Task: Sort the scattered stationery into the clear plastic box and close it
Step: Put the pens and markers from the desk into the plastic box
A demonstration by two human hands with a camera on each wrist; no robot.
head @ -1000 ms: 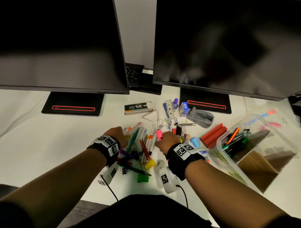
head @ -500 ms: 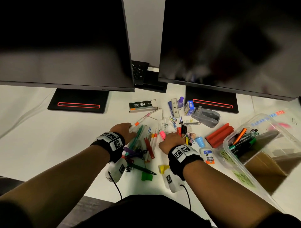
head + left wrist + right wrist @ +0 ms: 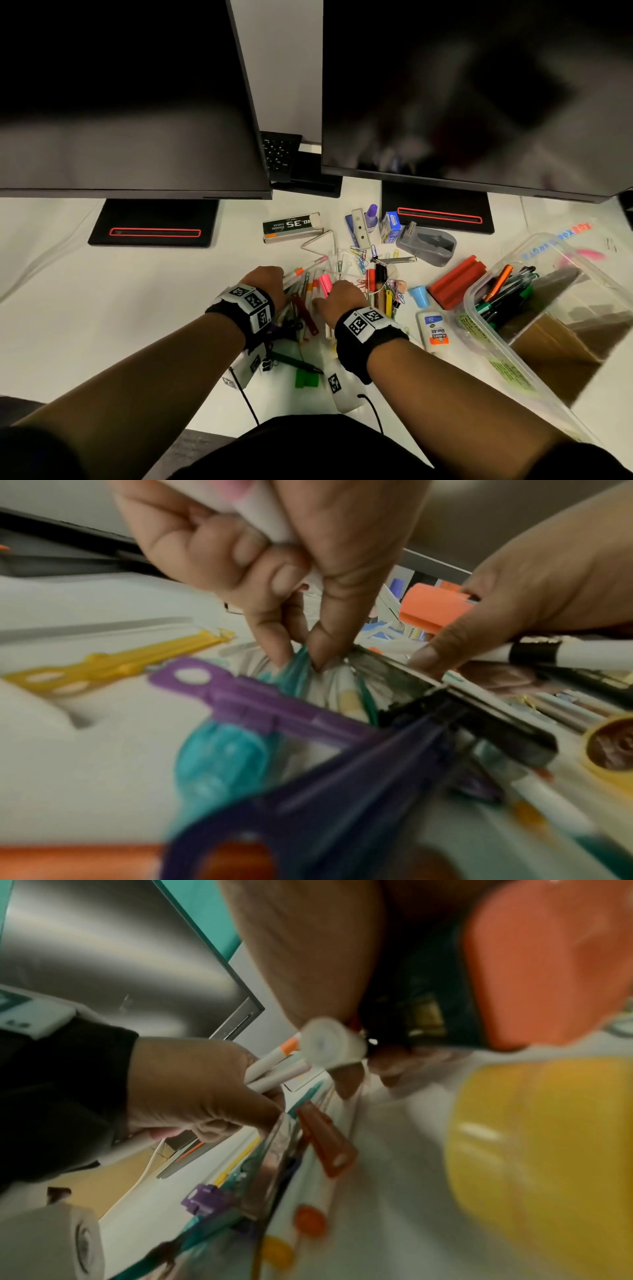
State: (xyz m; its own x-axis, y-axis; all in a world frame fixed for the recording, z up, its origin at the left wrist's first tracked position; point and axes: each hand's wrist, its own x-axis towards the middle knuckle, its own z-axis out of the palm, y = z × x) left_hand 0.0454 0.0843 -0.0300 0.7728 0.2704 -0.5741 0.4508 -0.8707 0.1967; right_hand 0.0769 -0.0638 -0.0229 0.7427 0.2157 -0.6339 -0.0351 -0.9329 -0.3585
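Pens, markers and clips lie in a loose pile (image 3: 305,308) on the white desk, and both hands are in it. My left hand (image 3: 270,284) grips a few white markers (image 3: 303,269) in its curled fingers. In the left wrist view its thumb and forefinger also pinch a teal pen (image 3: 296,660). My right hand (image 3: 339,298) holds a pink highlighter (image 3: 325,283) and, in the left wrist view, a white marker with a black band (image 3: 534,653). The clear plastic box (image 3: 478,294) stands open at the right with several pens (image 3: 507,291) inside.
Two dark monitors (image 3: 120,102) overhang the back of the desk. Behind and right of the pile are a staple box (image 3: 291,224), a grey tape dispenser (image 3: 426,243), a red block (image 3: 457,281), a blue cap (image 3: 419,296) and a glue bottle (image 3: 433,329). A green cap (image 3: 306,378) lies near the front edge.
Both hands pushed further forward into the pile. The left hand closed round the white markers and raised their tips. The yellow cap is now hidden under the right wrist.
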